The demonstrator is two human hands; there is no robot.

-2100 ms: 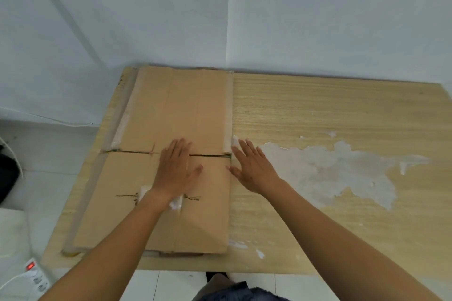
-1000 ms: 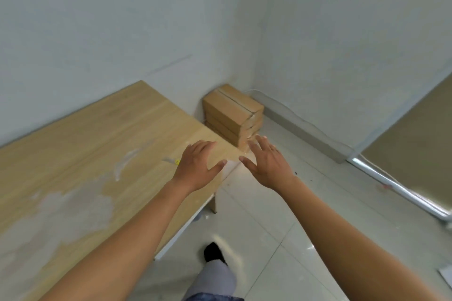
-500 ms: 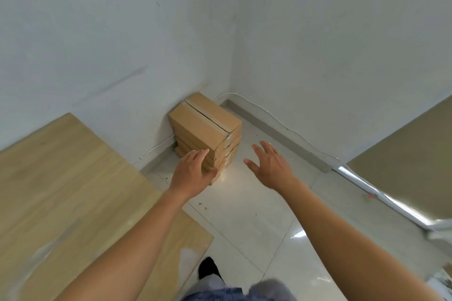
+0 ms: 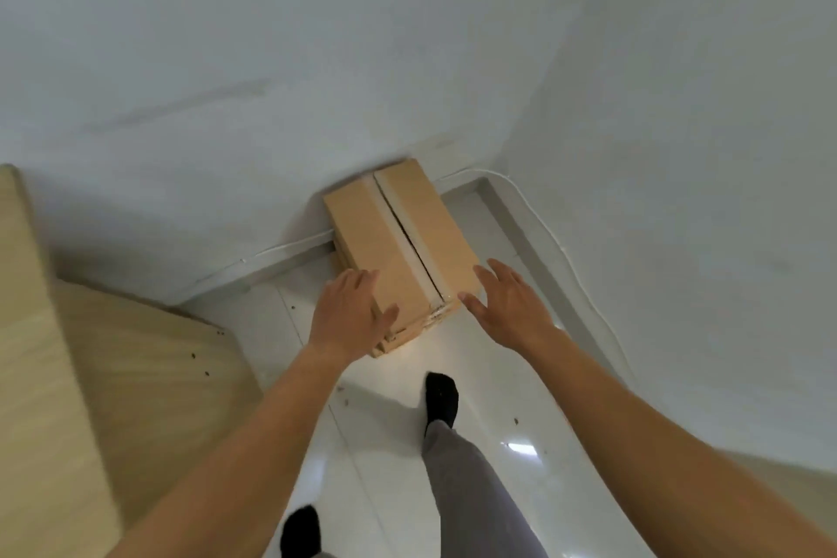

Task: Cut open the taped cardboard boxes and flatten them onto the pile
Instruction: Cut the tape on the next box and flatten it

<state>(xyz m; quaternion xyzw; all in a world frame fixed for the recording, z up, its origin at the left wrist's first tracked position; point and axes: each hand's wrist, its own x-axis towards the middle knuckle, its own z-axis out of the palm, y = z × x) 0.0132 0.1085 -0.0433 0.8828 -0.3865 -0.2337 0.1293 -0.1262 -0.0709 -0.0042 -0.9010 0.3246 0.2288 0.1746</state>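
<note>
The table (image 4: 68, 353) sits far left. My left hand (image 4: 348, 313), fingers straight and spread, hovers at the near left corner of the top box (image 4: 407, 236); I cannot tell if it touches. The stack (image 4: 419, 324) stands on the floor in the wall corner. My right hand (image 4: 509, 308) is spread too, just beside the box's right edge. I'd clamp opposite sides with flat palms and lift level, so the lower boxes don't shift.

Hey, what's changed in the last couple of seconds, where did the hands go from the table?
The person turned from the flattened cardboard on the table and walked to the stack of boxes in the corner. The left hand and right hand left the cardboard and now reach either side of the top box. Both stayed open and empty.
</note>
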